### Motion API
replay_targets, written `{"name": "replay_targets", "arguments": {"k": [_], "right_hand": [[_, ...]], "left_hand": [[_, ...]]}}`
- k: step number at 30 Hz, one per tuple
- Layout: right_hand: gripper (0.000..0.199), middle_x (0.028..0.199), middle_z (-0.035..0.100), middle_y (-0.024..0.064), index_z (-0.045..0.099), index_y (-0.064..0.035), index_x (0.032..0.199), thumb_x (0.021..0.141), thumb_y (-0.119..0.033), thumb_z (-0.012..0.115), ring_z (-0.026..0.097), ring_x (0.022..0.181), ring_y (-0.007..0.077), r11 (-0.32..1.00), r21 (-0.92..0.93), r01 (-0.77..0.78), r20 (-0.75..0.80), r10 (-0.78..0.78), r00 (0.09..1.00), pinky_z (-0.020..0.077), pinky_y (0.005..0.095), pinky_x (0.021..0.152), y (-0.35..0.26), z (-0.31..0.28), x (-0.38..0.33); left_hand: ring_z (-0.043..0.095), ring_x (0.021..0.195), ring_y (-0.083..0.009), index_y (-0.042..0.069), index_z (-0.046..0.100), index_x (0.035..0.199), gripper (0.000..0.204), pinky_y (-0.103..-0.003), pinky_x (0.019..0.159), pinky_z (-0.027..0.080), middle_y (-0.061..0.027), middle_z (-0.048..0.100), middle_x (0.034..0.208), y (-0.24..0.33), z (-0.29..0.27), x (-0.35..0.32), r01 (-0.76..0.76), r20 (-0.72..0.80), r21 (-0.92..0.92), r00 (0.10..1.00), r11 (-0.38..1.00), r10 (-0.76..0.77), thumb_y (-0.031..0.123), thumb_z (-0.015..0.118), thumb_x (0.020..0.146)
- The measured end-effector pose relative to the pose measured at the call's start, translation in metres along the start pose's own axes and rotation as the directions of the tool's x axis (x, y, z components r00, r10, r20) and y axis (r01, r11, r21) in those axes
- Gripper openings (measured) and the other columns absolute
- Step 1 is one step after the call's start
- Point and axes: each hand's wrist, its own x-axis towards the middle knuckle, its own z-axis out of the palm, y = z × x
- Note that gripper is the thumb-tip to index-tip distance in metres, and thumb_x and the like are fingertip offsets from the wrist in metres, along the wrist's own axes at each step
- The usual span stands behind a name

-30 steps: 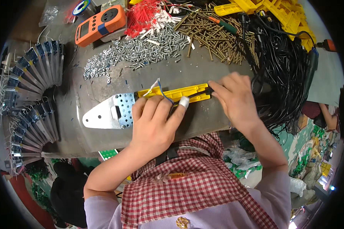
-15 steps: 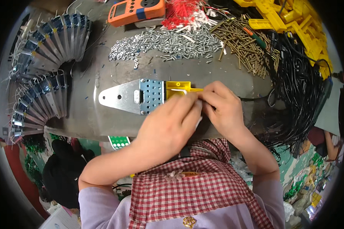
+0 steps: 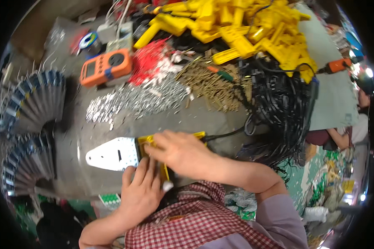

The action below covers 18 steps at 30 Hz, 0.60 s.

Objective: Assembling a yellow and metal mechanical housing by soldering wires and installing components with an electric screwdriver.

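Note:
A silver metal plate (image 3: pixel 106 154), tapered at its left end, lies flat on the table. Its wider right end meets a yellow plastic housing (image 3: pixel 200 135), mostly covered by my hands. My left hand (image 3: pixel 140 191) closes over the housing's near side beside the plate, with its fingers bent. From the right, my right hand (image 3: pixel 179 154) reaches across the housing, fingertips drawn together near the joint with the plate; whatever they pinch is hidden and slightly blurred. A small white thing (image 3: pixel 167 186) shows by my left fingers. A black cable (image 3: pixel 225 134) runs from the housing's right end.
Rows of metal plates with blue boards (image 3: pixel 33 99) stand at left. Behind lie an orange multimeter (image 3: pixel 106 67), small silver screws (image 3: pixel 143 97), red and white pieces (image 3: pixel 148 62), brass-coloured screws (image 3: pixel 212 83) and yellow housings (image 3: pixel 245 29). Black cables (image 3: pixel 274 103) heap at right.
My view has shifted, bringing more of the table's far side in. My right hand has moved left over the housing, to the plate joint; my left hand has drawn to its near side.

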Motion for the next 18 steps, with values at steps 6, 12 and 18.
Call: {"name": "replay_targets", "arguments": {"k": [6, 12, 18], "right_hand": [[0.027, 0.099, 0.06, 0.0151, 0.062, -0.0046, 0.11, 0.084, -0.011, 0.054, 0.059, 0.095, 0.0313, 0.924, 0.348, -0.158, 0.12, 0.123, 0.985, 0.0481, 0.0385, 0.084, 0.068, -0.043, 0.015], [0.036, 0.115, 0.056, 0.0137, 0.061, -0.0051, 0.11, 0.077, -0.018, 0.066, 0.052, 0.107, 0.035, 0.499, -0.465, -0.731, -0.507, 0.527, 0.682, 0.0456, 0.0448, 0.086, 0.247, -0.114, -0.007], [0.024, 0.109, 0.058, 0.012, 0.064, -0.0054, 0.101, 0.08, -0.009, 0.053, 0.052, 0.103, 0.0305, 0.214, -0.68, -0.702, -0.552, 0.48, 0.681, 0.0405, 0.043, 0.086, 0.257, -0.141, -0.003]], "left_hand": [[0.043, 0.119, -0.0336, -0.007, 0.051, 0.119, 0.069, -0.05, 0.093, 0.031, -0.0235, 0.044, 0.135, -0.006, 0.0, -0.008, -0.041, 0.103, 0.014, 0.994, 0.999, 0.039, 0.033, 0.071, 0.066], [0.043, 0.12, -0.0338, -0.006, 0.049, 0.119, 0.072, -0.05, 0.093, 0.031, -0.0246, 0.042, 0.137, -0.002, 0.005, -0.003, -0.073, 0.069, -0.035, 0.995, 0.997, 0.075, 0.028, 0.073, 0.06], [0.044, 0.12, -0.0293, -0.002, 0.053, 0.118, 0.062, -0.046, 0.09, 0.032, -0.022, 0.045, 0.136, -0.003, 0.007, -0.006, -0.064, 0.052, 0.021, 0.997, 0.998, 0.062, 0.03, 0.067, 0.067]]}}
